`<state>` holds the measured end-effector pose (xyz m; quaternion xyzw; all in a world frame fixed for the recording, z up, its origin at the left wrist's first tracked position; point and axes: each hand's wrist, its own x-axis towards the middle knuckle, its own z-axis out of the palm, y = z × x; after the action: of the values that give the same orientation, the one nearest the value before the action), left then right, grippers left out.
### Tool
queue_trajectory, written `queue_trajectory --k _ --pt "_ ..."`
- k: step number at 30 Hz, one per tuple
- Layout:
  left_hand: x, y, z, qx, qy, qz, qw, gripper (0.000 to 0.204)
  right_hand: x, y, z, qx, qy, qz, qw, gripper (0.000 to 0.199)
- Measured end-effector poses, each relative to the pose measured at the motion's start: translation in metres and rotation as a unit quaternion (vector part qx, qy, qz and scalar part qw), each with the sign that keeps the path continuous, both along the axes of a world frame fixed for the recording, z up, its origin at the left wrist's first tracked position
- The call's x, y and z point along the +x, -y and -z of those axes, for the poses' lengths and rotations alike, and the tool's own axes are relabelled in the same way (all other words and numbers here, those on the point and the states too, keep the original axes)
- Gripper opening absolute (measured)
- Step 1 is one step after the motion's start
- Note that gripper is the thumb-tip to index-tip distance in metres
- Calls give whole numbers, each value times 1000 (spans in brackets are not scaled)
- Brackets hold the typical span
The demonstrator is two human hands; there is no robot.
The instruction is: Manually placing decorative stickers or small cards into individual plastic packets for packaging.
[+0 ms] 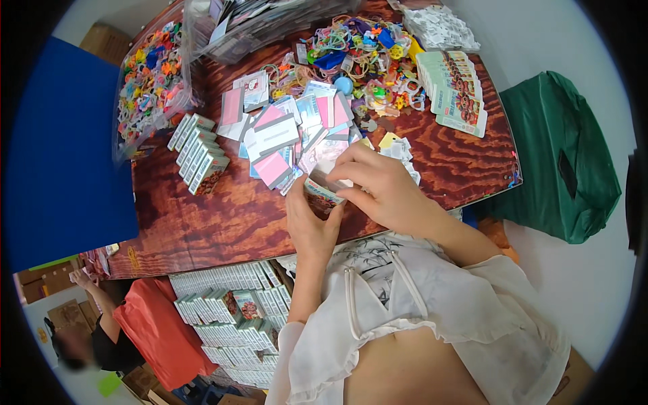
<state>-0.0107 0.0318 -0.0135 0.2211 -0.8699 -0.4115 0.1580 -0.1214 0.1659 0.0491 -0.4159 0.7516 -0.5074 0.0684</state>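
Note:
A small printed cardboard box (322,194) is held near the table's front edge, its open end facing up and away. My left hand (312,226) grips it, with fingers along its left side and the thumb at its lower edge. My right hand (379,185) is closed at the box's right side, thumb and fingertips pinching its upper edge. Whatever lies inside the box is hidden by the fingers. Just beyond my hands spreads a pile of pink, white and blue cards (273,138). Small white and yellow slips (399,150) lie beyond my right hand.
Finished-looking small boxes (199,155) stand in a row at left. Bins of colourful trinkets (152,81) and flat packets (270,30) sit behind. Loose trinkets (358,54) and flat box blanks (459,94) lie farther right. Below left are many stacked boxes (233,317); another person (101,331) is beyond.

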Motion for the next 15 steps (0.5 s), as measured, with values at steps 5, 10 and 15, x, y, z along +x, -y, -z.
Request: queue_trajectory --k 5,10,15 --pt "-5 -1 -1 230 -28 -1 973 76 -8 -5 -41 -37 -19 -37 998 15" --pt "-10 -6 -5 207 -2 -19 978 78 23 -23 -108 -159 -87 -229 956 12" --pt "-6 -6 -8 210 -9 -30 977 76 17 -33 -134 -272 -59 -324 904 22"
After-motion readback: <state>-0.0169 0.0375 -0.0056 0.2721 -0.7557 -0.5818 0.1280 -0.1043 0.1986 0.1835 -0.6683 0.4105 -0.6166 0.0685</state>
